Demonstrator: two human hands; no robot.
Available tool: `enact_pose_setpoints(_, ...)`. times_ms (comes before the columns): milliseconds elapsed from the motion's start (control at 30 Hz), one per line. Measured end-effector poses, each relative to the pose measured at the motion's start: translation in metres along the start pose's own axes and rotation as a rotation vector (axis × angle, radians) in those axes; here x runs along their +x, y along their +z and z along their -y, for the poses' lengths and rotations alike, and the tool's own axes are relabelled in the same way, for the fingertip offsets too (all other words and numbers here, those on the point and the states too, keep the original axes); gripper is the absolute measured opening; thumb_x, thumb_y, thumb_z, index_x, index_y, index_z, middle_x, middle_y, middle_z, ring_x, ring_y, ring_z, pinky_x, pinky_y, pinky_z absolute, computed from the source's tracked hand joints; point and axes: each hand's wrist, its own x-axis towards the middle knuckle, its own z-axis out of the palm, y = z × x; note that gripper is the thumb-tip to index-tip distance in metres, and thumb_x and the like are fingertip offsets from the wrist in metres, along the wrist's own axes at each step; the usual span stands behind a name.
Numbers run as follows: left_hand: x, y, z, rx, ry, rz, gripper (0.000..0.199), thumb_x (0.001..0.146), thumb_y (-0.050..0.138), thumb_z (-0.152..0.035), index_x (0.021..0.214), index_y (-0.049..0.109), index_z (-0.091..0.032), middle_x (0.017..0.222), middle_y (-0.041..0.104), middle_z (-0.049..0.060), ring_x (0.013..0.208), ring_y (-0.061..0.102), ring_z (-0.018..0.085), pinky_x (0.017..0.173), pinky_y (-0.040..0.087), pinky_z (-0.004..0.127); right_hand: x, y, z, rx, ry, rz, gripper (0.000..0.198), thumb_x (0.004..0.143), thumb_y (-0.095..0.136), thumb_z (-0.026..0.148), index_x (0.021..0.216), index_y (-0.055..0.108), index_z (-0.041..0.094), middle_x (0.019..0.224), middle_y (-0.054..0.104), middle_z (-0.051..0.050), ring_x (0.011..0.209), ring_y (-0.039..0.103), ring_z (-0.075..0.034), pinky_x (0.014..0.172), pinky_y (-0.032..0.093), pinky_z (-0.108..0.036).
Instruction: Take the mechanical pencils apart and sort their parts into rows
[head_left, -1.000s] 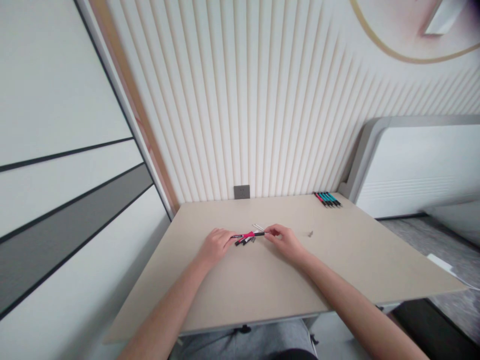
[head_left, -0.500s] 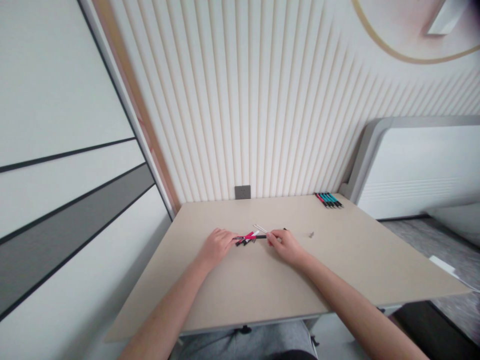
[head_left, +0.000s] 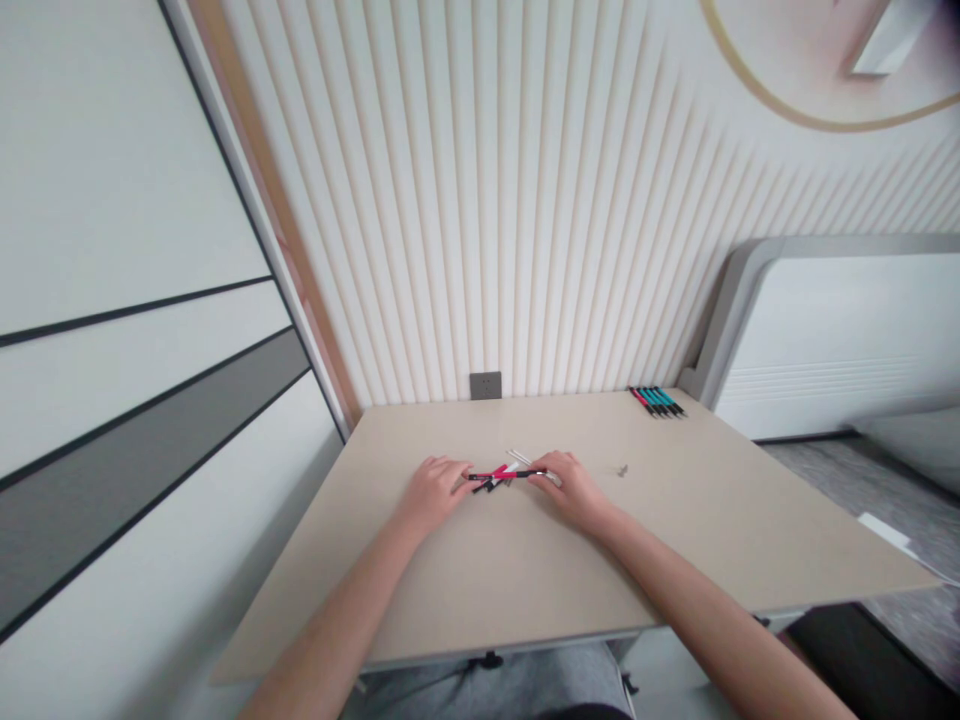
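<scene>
Between my two hands a red and black pen (head_left: 498, 476) is held level above the table. The fingers of my left hand (head_left: 435, 490) pinch its left, black end. My right hand (head_left: 568, 487) grips the black right end between thumb and fingers; a small pale or shiny bit shows there, too small to name. Under and behind the pen lie loose pen parts (head_left: 491, 486), some red, white and black. Thin white sticks (head_left: 517, 456), perhaps refills, lie just behind them, partly hidden by my right hand.
Several assembled pens (head_left: 658, 402), red and teal with black ends, lie in a row at the table's (head_left: 495, 580) back right. A few tiny metallic pieces (head_left: 622, 470) lie right of my right hand. A socket (head_left: 486, 386) is on the ribbed wall behind.
My right hand has shifted slightly and its fingers have changed their hold, so more of the pen's right end shows. My left hand stays almost in place.
</scene>
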Motion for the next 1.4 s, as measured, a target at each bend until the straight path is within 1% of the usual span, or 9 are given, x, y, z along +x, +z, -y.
enact_pose_setpoints(100, -0.001, 0.001, 0.004, 0.032, -0.029, -0.002, 0.026, 0.093, 0.056, -0.044, 0.092, 0.067, -0.02, 0.082, 0.072, 0.004, 0.077, 0.064, 0.019, 0.073, 0.042, 0.033, 0.0, 0.0, -0.001, -0.009, 0.006, -0.01, 0.019, 0.095, 0.054, 0.035, 0.099, 0.068, 0.023, 0.095, 0.071, -0.006, 0.091, 0.063, -0.021, 0.086, 0.042, -0.038)
enact_pose_setpoints(300, -0.002, -0.001, 0.003, 0.141, 0.083, 0.036, 0.034, 0.1, 0.045, -0.035, 0.078, 0.064, -0.018, 0.069, 0.065, 0.002, 0.069, 0.059, 0.017, 0.068, 0.038, 0.032, -0.001, 0.001, -0.003, -0.022, 0.023, -0.027, 0.021, 0.095, 0.053, 0.038, 0.099, 0.068, 0.023, 0.094, 0.071, -0.006, 0.089, 0.063, -0.021, 0.084, 0.042, -0.037)
enact_pose_setpoints(567, 0.001, -0.007, -0.006, 0.252, 0.182, 0.017, 0.028, 0.099, 0.046, -0.025, 0.076, 0.059, -0.017, 0.067, 0.059, 0.003, 0.066, 0.054, 0.018, 0.064, 0.036, 0.033, -0.001, 0.001, -0.002, -0.03, 0.006, -0.029, 0.024, 0.096, 0.052, 0.038, 0.098, 0.069, 0.022, 0.093, 0.072, -0.007, 0.089, 0.063, -0.021, 0.084, 0.042, -0.037)
enact_pose_setpoints(733, 0.003, -0.006, -0.008, 0.237, 0.179, 0.004, 0.026, 0.099, 0.048, -0.024, 0.076, 0.058, -0.017, 0.068, 0.058, 0.003, 0.066, 0.054, 0.018, 0.063, 0.036, 0.034, -0.002, 0.005, -0.006, -0.043, 0.006, -0.035, 0.025, 0.096, 0.051, 0.04, 0.098, 0.07, 0.022, 0.092, 0.071, -0.007, 0.087, 0.063, -0.021, 0.084, 0.043, -0.037)
enact_pose_setpoints(967, 0.003, -0.009, -0.007, 0.324, 0.137, -0.012, 0.027, 0.098, 0.049, -0.026, 0.074, 0.059, -0.017, 0.066, 0.06, 0.003, 0.068, 0.055, 0.019, 0.065, 0.036, 0.034, 0.001, 0.008, -0.004, -0.054, 0.023, -0.083, 0.026, 0.096, 0.051, 0.041, 0.099, 0.069, 0.022, 0.093, 0.071, -0.007, 0.088, 0.063, -0.021, 0.083, 0.042, -0.037)
enact_pose_setpoints(1067, 0.003, -0.008, -0.008, 0.325, 0.148, 0.002, 0.028, 0.098, 0.049, -0.027, 0.074, 0.058, -0.017, 0.067, 0.06, 0.004, 0.068, 0.055, 0.019, 0.065, 0.036, 0.033, 0.001, 0.007, -0.004, -0.053, 0.005, -0.073, 0.026, 0.096, 0.05, 0.04, 0.099, 0.069, 0.022, 0.093, 0.071, -0.007, 0.088, 0.063, -0.02, 0.084, 0.042, -0.036)
enact_pose_setpoints(1167, 0.003, -0.006, -0.009, 0.29, 0.13, -0.026, 0.027, 0.098, 0.05, -0.027, 0.074, 0.058, -0.017, 0.067, 0.06, 0.004, 0.067, 0.055, 0.019, 0.064, 0.036, 0.033, 0.001, 0.007, -0.004, -0.067, -0.015, -0.06, 0.026, 0.097, 0.05, 0.04, 0.099, 0.069, 0.022, 0.092, 0.071, -0.007, 0.087, 0.063, -0.02, 0.085, 0.042, -0.037)
enact_pose_setpoints(1267, 0.004, -0.006, -0.009, 0.281, 0.116, -0.051, 0.025, 0.098, 0.05, -0.025, 0.075, 0.059, -0.017, 0.067, 0.061, 0.003, 0.068, 0.056, 0.018, 0.064, 0.037, 0.033, 0.002, 0.007, -0.006, -0.08, -0.013, -0.082, 0.027, 0.097, 0.05, 0.041, 0.099, 0.069, 0.022, 0.092, 0.071, -0.008, 0.088, 0.063, -0.021, 0.084, 0.042, -0.037)
enact_pose_setpoints(1400, 0.003, -0.006, -0.009, 0.305, 0.118, -0.044, 0.026, 0.098, 0.049, -0.021, 0.073, 0.058, -0.017, 0.067, 0.06, 0.004, 0.067, 0.056, 0.019, 0.063, 0.037, 0.034, 0.001, 0.009, -0.007, -0.09, -0.024, -0.087, 0.026, 0.097, 0.05, 0.04, 0.099, 0.069, 0.022, 0.092, 0.071, -0.007, 0.087, 0.063, -0.021, 0.084, 0.042, -0.037)
